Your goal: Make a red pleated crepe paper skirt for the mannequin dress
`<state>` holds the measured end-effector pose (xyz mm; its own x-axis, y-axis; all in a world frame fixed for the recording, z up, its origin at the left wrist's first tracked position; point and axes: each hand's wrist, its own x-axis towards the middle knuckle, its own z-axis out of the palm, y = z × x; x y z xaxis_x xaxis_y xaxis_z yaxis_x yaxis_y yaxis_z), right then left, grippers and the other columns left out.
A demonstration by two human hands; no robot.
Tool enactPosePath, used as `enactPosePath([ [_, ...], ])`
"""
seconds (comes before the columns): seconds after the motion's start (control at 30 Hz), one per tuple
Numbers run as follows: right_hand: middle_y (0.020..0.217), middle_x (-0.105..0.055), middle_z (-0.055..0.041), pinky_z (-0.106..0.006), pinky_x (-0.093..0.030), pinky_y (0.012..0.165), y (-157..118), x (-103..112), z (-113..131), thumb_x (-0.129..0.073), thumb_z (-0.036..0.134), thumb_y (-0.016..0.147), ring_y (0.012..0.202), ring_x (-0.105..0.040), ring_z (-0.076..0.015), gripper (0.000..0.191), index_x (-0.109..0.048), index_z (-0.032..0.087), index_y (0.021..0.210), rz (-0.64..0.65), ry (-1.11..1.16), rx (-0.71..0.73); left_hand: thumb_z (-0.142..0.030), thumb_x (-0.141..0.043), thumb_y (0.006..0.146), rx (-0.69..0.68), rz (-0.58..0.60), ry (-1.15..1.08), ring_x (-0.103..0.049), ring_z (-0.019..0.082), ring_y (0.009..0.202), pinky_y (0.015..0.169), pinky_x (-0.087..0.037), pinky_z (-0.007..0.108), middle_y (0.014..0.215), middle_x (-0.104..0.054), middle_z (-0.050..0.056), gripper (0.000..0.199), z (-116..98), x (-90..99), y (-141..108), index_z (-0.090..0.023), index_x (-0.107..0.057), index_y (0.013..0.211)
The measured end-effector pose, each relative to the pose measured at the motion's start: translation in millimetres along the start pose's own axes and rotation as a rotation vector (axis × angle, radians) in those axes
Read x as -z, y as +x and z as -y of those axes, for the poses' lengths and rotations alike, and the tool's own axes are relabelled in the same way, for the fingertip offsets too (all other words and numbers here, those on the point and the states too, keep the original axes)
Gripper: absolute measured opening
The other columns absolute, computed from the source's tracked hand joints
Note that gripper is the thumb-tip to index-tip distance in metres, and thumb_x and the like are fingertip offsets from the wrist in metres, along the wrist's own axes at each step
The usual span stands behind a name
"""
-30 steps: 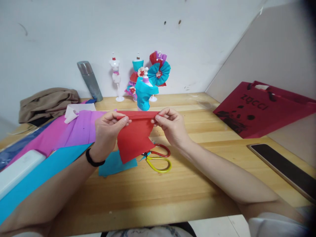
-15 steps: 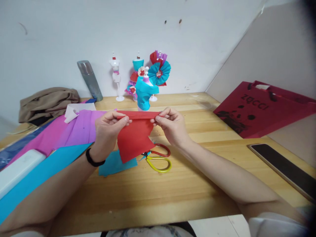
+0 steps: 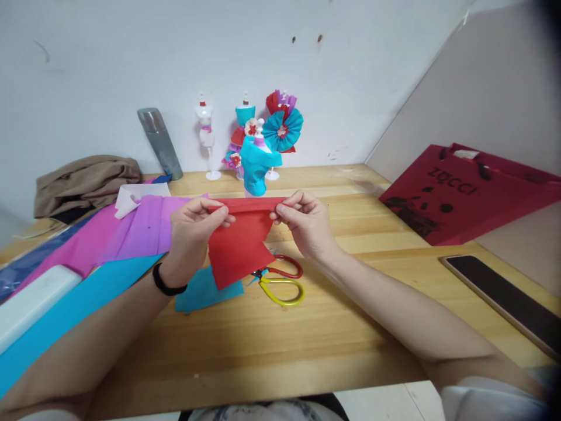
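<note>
A red sheet point(image 3: 239, 248) with a folded top edge hangs above the table. My left hand point(image 3: 195, 225) pinches the left end of the fold, and my right hand point(image 3: 307, 225) pinches its right end. Below the sheet lie scissors point(image 3: 283, 292) with one red and one yellow handle; their blades are partly hidden by a blue scrap and the sheet. A blue piece point(image 3: 205, 292) rests on the table near my left wrist. Just beyond the fold stands a small dress form point(image 3: 258, 164) wrapped in blue.
More small dress forms point(image 3: 205, 131) stand by the wall, some decorated. A bottle point(image 3: 160, 143), brown cloth point(image 3: 87, 181), purple sheet point(image 3: 140, 228), long blue sheet point(image 3: 105, 286) and white object point(image 3: 37, 304) are left. A red bag point(image 3: 464, 193) and phone point(image 3: 499, 298) are right.
My left hand has shifted very slightly to the right. Both hands still grip the red sheet's fold, and the other objects have not moved.
</note>
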<state>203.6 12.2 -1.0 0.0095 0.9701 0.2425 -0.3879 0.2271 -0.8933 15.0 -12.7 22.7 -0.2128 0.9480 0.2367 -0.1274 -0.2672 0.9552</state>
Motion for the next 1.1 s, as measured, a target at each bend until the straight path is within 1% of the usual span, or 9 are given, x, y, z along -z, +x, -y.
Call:
enactPosePath([
  [0.1, 0.055, -0.068, 0.0035, -0.025, -0.049, 0.054, 0.1, -0.3, 0.0, -0.085, 0.027, 0.06, 0.053, -0.063, -0.0113, 0.025, -0.06, 0.022, 0.063, -0.001, -0.007, 0.001, -0.021, -0.08, 0.06, -0.005, -0.003, -0.005, -0.065, 0.012, 0.052, 0.055, -0.051, 0.022, 0.057, -0.071, 0.001, 0.017, -0.3, 0.2, 0.5, -0.016, -0.066, 0.068],
  [0.2, 0.057, -0.068, 0.0041, -0.025, -0.05, 0.054, 0.3, 0.3, -0.7, -0.086, 0.029, 0.059, 0.055, -0.063, -0.0118, 0.027, -0.062, 0.022, 0.068, 0.013, -0.013, 0.015, -0.022, -0.08, 0.061, -0.013, 0.003, -0.001, -0.066, 0.013, 0.053, 0.056, -0.052, 0.023, 0.057, -0.071, 0.001, 0.017, -0.3, 0.7, 1.0, -0.016, -0.066, 0.069],
  [0.37, 0.065, -0.069, 0.0044, -0.027, -0.051, 0.057, 0.7, 2.3, -4.1, -0.086, 0.025, 0.058, 0.057, -0.061, -0.0109, 0.026, -0.064, 0.023, 0.071, 0.049, -0.042, 0.059, -0.023, -0.079, 0.061, -0.022, 0.003, -0.001, -0.066, 0.013, 0.054, 0.057, -0.053, 0.024, 0.058, -0.071, 0.001, 0.017, 0.1, 1.1, 1.3, -0.016, -0.066, 0.068],
  [0.5, 0.062, -0.068, 0.0029, -0.027, -0.049, 0.056, 0.6, 2.3, -5.0, -0.084, 0.027, 0.063, 0.057, -0.06, -0.0114, 0.021, -0.064, 0.022, 0.069, 0.056, -0.047, 0.059, -0.021, -0.079, 0.062, -0.029, 0.004, -0.011, -0.066, 0.013, 0.054, 0.056, -0.052, 0.023, 0.058, -0.071, 0.002, 0.015, 0.2, 0.5, 1.0, -0.016, -0.066, 0.068],
  [0.73, 0.059, -0.068, 0.0031, -0.026, -0.048, 0.056, -0.5, 1.3, -2.8, -0.086, 0.031, 0.061, 0.057, -0.061, -0.0115, 0.022, -0.066, 0.022, 0.065, 0.034, -0.013, 0.022, -0.021, -0.079, 0.062, -0.033, 0.002, 0.001, -0.066, 0.013, 0.053, 0.056, -0.053, 0.023, 0.057, -0.071, 0.002, 0.014, 1.1, 0.0, 0.3, -0.016, -0.067, 0.068],
  [0.9, 0.06, -0.067, 0.0027, -0.027, -0.048, 0.059, 0.5, 3.0, -5.1, -0.085, 0.027, 0.062, 0.059, -0.061, -0.012, 0.022, -0.064, 0.022, 0.066, 0.029, -0.022, 0.02, -0.021, -0.079, 0.062, -0.028, -0.005, 0.007, -0.067, 0.013, 0.054, 0.056, -0.053, 0.022, 0.058, -0.072, 0.002, 0.015, 1.9, 0.6, 0.4, -0.016, -0.067, 0.069],
  [1.1, 0.058, -0.069, 0.003, -0.025, -0.048, 0.056, 0.8, 1.7, -4.0, -0.084, 0.022, 0.059, 0.056, -0.061, -0.011, 0.021, -0.064, 0.021, 0.065, 0.005, -0.002, 0.013, -0.02, -0.079, 0.061, -0.016, -0.015, 0.017, -0.065, 0.011, 0.052, 0.055, -0.052, 0.02, 0.057, -0.072, 0.002, 0.016, 0.2, -0.8, -0.4, -0.015, -0.066, 0.069],
])
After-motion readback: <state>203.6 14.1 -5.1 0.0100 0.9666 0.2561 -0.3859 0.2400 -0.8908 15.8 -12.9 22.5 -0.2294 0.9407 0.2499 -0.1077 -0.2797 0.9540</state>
